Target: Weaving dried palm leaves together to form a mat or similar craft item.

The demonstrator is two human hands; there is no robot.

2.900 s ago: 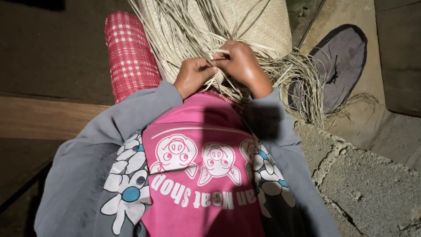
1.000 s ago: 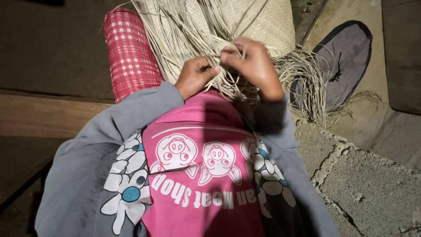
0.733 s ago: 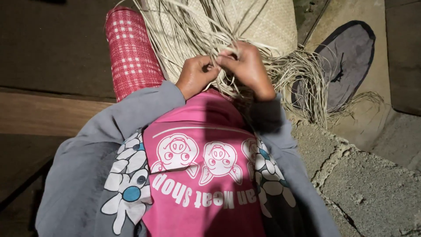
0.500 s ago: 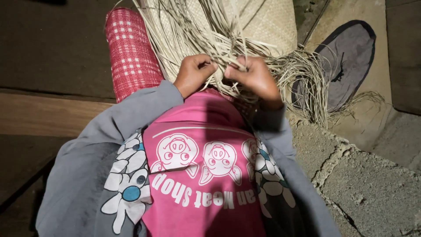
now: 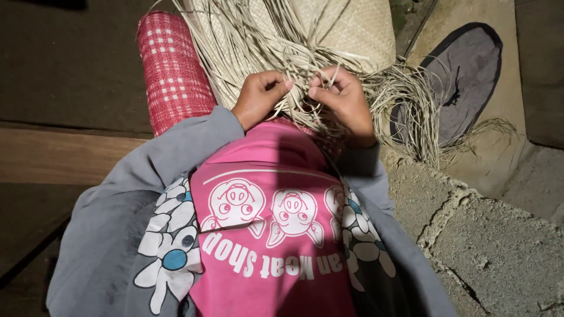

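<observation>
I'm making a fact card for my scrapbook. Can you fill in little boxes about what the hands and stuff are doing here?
left hand: curled shut, pinching pale straw strips
right hand: pinching the strips beside the left hand
woven mat: pale, beyond the hands, loose strips hanging off its edge
leg: in red checked cloth, left of the mat
block wall: rough grey, to the right
</observation>
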